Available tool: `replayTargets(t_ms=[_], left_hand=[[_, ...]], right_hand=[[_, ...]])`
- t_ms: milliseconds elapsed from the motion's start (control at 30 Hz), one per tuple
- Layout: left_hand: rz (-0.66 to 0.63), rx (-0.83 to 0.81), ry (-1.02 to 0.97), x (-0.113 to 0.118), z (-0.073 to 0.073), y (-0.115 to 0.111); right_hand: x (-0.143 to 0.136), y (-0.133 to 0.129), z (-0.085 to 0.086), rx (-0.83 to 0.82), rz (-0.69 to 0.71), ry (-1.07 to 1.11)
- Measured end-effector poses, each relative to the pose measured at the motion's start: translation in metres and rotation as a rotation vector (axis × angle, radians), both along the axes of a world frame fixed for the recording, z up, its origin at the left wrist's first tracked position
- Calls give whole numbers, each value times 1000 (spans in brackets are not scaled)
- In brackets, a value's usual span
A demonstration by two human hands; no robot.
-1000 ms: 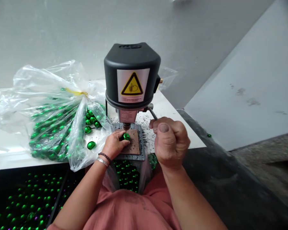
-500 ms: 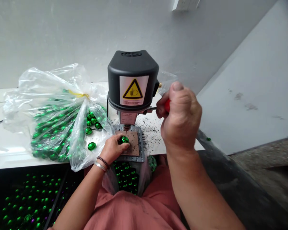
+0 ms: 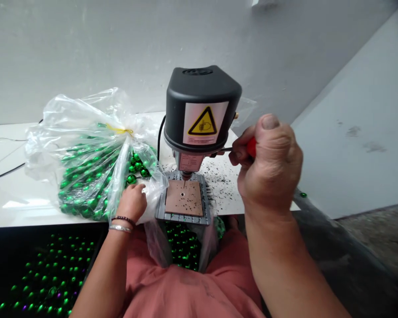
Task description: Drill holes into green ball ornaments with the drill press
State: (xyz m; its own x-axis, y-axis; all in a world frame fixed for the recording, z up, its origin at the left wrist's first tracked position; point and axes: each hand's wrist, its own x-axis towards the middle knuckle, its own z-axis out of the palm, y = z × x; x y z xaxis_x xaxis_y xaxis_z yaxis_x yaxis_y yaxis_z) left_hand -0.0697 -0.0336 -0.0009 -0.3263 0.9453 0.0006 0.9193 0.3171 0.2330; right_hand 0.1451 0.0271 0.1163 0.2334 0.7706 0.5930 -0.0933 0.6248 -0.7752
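A dark drill press (image 3: pixel 204 88) stands in front of me, its thin bit above a brown board (image 3: pixel 192 203) with a small hole and scattered dark chips. My right hand (image 3: pixel 272 163) is wrapped around the red handle (image 3: pixel 251 147) of the press lever. My left hand (image 3: pixel 133 202) has curled fingers at the mouth of a clear plastic bag (image 3: pixel 66 119); whatever lies under those fingers is hidden. Shiny green balls (image 3: pixel 137 166) spill at the bag opening, just beyond the fingertips, and more fill the bag.
Under the table edge, a dark bin (image 3: pixel 26 247) at left holds many green balls and a few purple ones. Another plastic-lined container (image 3: pixel 182 247) of green balls sits between my legs. Dark chips litter the white table (image 3: pixel 234 176). A black cable (image 3: pixel 159 137) runs beside the press.
My left hand has left the board and moved left to the bag mouth. The green ball under the bit is gone from the board. My right hand still grips the lever.
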Motion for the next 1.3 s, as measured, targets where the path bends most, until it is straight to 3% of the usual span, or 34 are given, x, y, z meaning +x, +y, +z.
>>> replayTargets(t_ms=[100, 167, 300, 400, 633, 767, 867, 933, 1000, 1100, 1167, 1300], left_hand=[[-34, -116, 54, -5, -22, 1], [-1, -69, 68, -6, -27, 3], [207, 126, 59, -13, -14, 15], [313, 136, 33, -21, -3, 27], [227, -164, 93, -29, -8, 35], [160, -106, 59, -24, -11, 28], [131, 127, -174, -12, 1, 19], [76, 221, -529, 0, 13, 13], [-2, 201, -917, 15, 25, 6], [-66, 129, -1156, 35, 30, 0], [-85, 108, -1082, 46, 24, 1], [-222, 178, -550, 58, 3, 7]], right_hand=[[1, 0, -3, 23, 13, 5], [2, 1, -4, 42, 12, -6], [3, 1, -5, 66, 5, -35], [3, 0, -5, 73, -3, -38], [4, -3, -9, 102, -11, -46], [5, -4, -10, 107, -13, -57], [5, -3, -11, 123, -8, -63], [4, -3, -12, 137, -2, -61], [4, -3, -13, 140, 6, -63], [5, -5, -12, 134, 26, -66], [5, -7, -12, 120, 47, -61], [7, -9, -12, 95, 78, -51]])
